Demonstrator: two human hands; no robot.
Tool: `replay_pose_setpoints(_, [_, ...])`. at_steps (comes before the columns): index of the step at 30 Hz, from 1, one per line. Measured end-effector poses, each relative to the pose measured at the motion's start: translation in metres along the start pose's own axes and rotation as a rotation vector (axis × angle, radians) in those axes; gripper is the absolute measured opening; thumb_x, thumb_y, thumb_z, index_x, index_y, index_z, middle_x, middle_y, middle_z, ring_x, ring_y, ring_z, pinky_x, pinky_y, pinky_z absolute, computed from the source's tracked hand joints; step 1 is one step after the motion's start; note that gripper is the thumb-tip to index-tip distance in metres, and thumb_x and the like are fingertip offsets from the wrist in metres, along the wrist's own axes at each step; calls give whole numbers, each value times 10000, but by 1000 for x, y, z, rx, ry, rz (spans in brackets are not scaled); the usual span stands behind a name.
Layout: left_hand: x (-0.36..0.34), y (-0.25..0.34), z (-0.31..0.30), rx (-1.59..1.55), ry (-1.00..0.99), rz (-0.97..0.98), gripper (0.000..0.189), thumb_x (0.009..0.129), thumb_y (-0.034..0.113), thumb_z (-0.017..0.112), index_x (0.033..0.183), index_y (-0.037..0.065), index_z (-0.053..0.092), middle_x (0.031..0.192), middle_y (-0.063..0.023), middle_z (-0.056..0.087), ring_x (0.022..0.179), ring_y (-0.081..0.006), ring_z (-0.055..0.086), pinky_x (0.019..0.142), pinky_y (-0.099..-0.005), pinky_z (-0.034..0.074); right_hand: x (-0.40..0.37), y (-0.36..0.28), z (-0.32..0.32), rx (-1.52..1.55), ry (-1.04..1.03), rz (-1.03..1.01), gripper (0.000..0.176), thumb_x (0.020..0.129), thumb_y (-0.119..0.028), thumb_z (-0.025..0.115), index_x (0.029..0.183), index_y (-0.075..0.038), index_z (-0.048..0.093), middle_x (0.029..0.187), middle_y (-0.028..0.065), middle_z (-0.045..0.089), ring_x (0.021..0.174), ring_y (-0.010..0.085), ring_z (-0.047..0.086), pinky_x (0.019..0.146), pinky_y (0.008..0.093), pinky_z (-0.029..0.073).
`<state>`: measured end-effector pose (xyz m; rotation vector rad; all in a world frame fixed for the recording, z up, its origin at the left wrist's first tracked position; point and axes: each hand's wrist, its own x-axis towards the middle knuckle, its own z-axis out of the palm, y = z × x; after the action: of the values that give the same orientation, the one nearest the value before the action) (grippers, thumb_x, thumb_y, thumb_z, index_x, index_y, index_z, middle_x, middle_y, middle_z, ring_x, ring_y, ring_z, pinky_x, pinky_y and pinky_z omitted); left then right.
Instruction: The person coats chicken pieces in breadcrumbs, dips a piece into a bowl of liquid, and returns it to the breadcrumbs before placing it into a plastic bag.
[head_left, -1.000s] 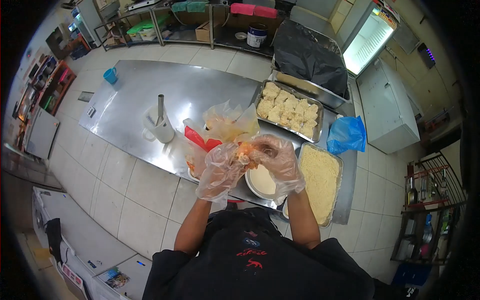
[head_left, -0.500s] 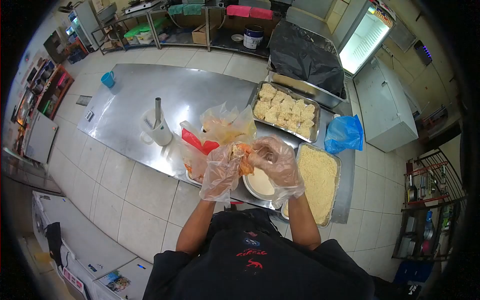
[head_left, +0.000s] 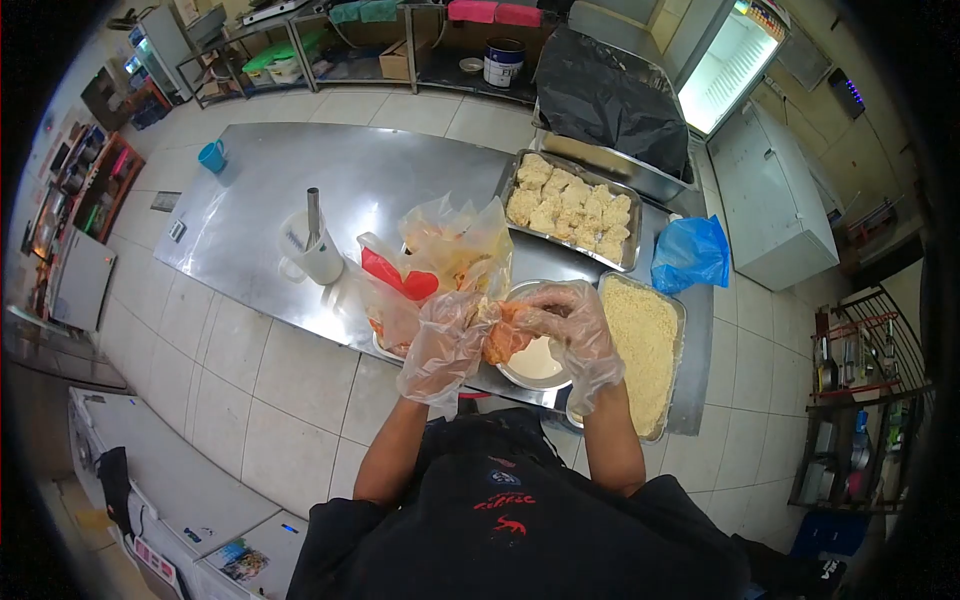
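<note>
Slightly farther right than half a second ago, the gloved right hand (head_left: 572, 325) now stands more apart from the gloved left hand (head_left: 440, 345), and the orange meat piece (head_left: 508, 340) shows more fully in the gap between them. Both hands grip it: the left has fingers closed on its left end, the right pinches its upper right side, and the rest hangs down. Just behind and partly below the meat is a round bowl (head_left: 530, 384) with pale liquid (head_left: 542, 362); whether the meat touches the bowl cannot be told. Right of the bowl lies a tray (head_left: 681, 340) filled with yellowish crumbs (head_left: 640, 350). Beyond the left hand sits a clear plastic bag (head_left: 460, 240), with a red strip (head_left: 395, 277) at its left. Farther out on the steel table (head_left: 400, 165), a second tray (head_left: 622, 263) holds coated pieces (head_left: 570, 205), with a blue plastic bag (head_left: 691, 255) near its right corner. Left of the clear bag stands a white jug (head_left: 320, 262) holding a whisk (head_left: 313, 210); a blue mug (head_left: 211, 155) stands near the far left corner.
</note>
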<state>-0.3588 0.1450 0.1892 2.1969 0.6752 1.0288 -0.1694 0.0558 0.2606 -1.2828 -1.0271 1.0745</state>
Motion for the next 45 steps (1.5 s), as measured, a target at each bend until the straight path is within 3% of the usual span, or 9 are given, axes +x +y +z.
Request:
replay_pose_setpoints(10, [-2,4,4,282,-120,383,412,840,163,679,1242,199,595,1214,-84,593,1097,-302,577,881,-474,433,-14,-15,-4,19,20,22,155,770,-57,770,876,33,703,829,64,670,725,110,626,644,256,506])
replay_pose_setpoints(19, [4,14,1,327,-135,443,609,770,130,714,1345,205,528,1240,-100,575,1102,-313,583,867,-494,442,-22,-4,-5,-160,90,-35,164,791,-61,753,911,44,713,812,64,683,717,117,631,650,260,515])
replay_pose_setpoints(28, [1,12,15,251,-173,375,544,760,119,709,1280,204,574,1249,-79,570,1125,-312,582,911,-486,442,-31,-5,-15,25,211,54,165,750,-24,774,894,27,713,817,85,696,676,131,634,611,255,508])
replay_pose_setpoints(31, [12,27,6,253,-141,495,281,867,127,647,1143,73,637,1155,-128,611,994,-325,606,852,-464,469,-33,0,-21,68,229,59,175,724,-34,794,871,21,717,821,82,700,681,125,635,603,253,504])
replay_pose_setpoints(34, [6,11,21,273,-201,462,514,784,132,672,1285,182,569,1287,-91,563,1190,-269,555,979,-462,429,-35,5,-34,36,223,53,149,727,-30,778,855,20,721,824,83,703,692,116,634,601,255,504])
replay_pose_setpoints(37, [4,-2,34,190,-238,314,469,864,148,622,1326,156,545,1352,-110,533,1247,-243,516,1033,-429,409,-31,5,-45,-111,238,39,100,756,-11,724,847,29,716,809,85,698,686,114,631,595,258,503])
replay_pose_setpoints(39, [2,-2,35,-521,-252,-122,439,922,175,577,1354,129,518,1389,-111,509,1270,-233,495,1046,-393,409,-23,12,-55,-332,229,-34,82,787,-6,655,832,48,698,769,82,687,683,114,632,594,259,502])
replay_pose_setpoints(42, [-9,-3,25,-675,-159,-222,400,981,225,554,1341,51,527,1336,-114,556,1245,-235,506,1038,-318,409,-6,39,-63,-329,168,129,83,790,-27,654,820,42,689,733,63,671,685,107,626,599,264,501])
replay_pose_setpoints(45, [-25,9,-3,-275,-95,-95,379,973,225,576,1292,22,564,1291,-118,585,1209,-221,530,1014,-303,422,10,120,-82,-911,111,-43,40,824,-47,628,830,-16,652,783,154,685,692,257,666,635,357,527])
